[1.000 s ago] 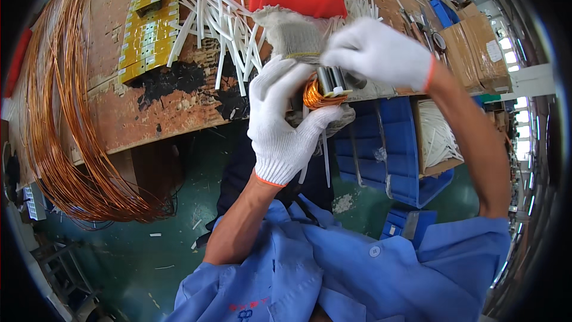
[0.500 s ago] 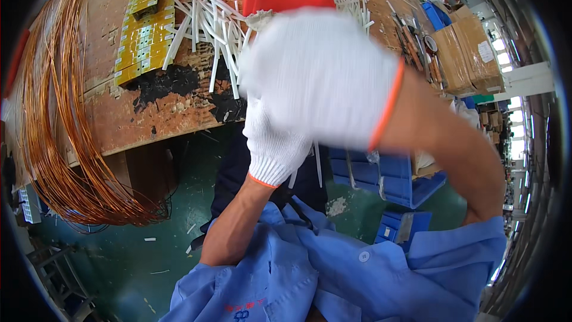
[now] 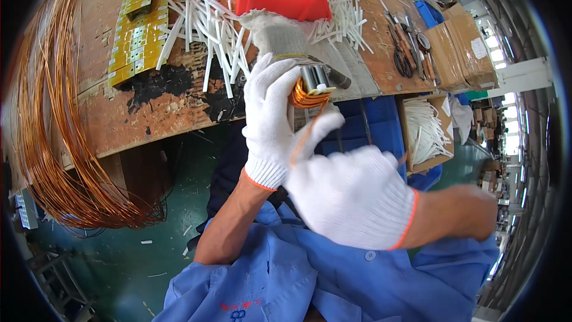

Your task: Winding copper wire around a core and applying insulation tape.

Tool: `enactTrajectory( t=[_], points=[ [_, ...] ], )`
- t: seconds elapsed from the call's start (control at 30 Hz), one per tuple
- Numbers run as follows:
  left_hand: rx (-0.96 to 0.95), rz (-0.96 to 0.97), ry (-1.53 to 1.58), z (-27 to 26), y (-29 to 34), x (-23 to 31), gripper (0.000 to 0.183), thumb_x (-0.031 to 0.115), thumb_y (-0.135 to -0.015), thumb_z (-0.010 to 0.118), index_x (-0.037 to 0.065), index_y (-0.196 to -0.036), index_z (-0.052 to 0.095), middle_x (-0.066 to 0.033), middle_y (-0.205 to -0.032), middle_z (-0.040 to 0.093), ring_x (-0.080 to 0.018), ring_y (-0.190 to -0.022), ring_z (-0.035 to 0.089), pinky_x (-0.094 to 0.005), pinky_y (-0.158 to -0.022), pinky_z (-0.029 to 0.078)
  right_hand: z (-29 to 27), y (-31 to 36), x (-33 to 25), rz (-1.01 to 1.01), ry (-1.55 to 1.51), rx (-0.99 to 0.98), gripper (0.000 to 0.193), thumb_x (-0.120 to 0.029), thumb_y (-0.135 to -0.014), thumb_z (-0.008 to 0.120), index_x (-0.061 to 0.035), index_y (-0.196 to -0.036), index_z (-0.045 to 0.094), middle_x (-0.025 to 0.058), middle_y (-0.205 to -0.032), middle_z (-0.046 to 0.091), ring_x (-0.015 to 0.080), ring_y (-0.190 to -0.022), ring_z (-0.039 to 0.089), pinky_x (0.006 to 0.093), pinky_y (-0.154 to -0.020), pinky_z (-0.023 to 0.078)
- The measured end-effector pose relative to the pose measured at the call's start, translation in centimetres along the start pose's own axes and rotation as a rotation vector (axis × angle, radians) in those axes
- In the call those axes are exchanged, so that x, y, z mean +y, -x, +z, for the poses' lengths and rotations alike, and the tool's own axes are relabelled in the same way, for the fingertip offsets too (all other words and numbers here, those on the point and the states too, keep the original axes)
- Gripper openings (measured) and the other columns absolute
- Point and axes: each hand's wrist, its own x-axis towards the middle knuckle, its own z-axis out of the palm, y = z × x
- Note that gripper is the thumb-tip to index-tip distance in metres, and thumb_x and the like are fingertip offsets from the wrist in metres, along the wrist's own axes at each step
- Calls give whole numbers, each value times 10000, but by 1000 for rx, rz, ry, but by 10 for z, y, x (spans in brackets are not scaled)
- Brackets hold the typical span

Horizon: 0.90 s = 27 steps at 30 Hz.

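My left hand (image 3: pixel 271 116), in a white knit glove with an orange cuff, is wrapped round the side of a copper coil (image 3: pixel 310 96) at the table's front edge. The coil is wound about a block with dark grey metal bars (image 3: pixel 316 76) showing at its top. From the coil a strand of copper wire (image 3: pixel 305 140) runs down across my left thumb towards my right hand (image 3: pixel 351 197). That hand, gloved alike and smeared by motion, is closed below the coil and appears to grip the wire; its fingertips are partly hidden.
Loose copper wire loops (image 3: pixel 50 143) hang over the table's left. White tubes (image 3: pixel 217 36) lie beside yellow plates (image 3: pixel 140 39). Behind stands a red bin (image 3: pixel 283 1). Scissors (image 3: pixel 403 62) and other tools lie right, near cardboard boxes (image 3: pixel 459 48). A tube-filled carton (image 3: pixel 424 131) sits below.
My right hand has swung down and towards me from in front of the left hand. The coil and the grey cloth behind it now show.
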Motion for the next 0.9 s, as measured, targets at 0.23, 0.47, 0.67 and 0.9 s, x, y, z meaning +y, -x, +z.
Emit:
enactTrajectory(
  t=[0.23, 0.47, 0.67, 0.9],
  points=[
    [-26, -360, 174, 2, 2, 10, 645, 239, -762, 1016, 8, -1288, 722, -193, -1397, 660, -410, -1406, 591, -524, -1209, 465, 6, -116, 146, -663, 188, 366, 177, -157, -889, 700, -5, -862, 787, 155, -749, 725, 347, -784, 747, 459, -777, 620],
    [-10, -61, 53, 5, -3, 0, 718, 204, -774, 996, 11, -1377, 657, -194, -1444, 636, -420, -1439, 555, -523, -1231, 434, 49, 19, 96, 184, -357, 186, 252, -194, -1034, 637, -20, -860, 694, 129, -772, 649, 309, -699, 688, 428, -650, 539],
    [-32, 44, -51, 5, -4, 4, 841, 303, -743, 1001, 27, -1413, 575, -198, -1442, 623, -469, -1404, 535, -613, -1213, 396, -3, 9, -2, 17, 117, 3, 165, -197, -843, 735, -54, -925, 744, 110, -808, 687, 211, -677, 700, 350, -521, 518],
    [-99, -258, 94, 4, -2, 10, 653, 221, -810, 983, 6, -1344, 675, -199, -1401, 649, -413, -1398, 580, -506, -1189, 463, 1, -108, 143, -431, -33, 144, 207, -234, -910, 720, -39, -935, 788, 122, -800, 705, 221, -713, 713, 391, -673, 563]
  ],
)
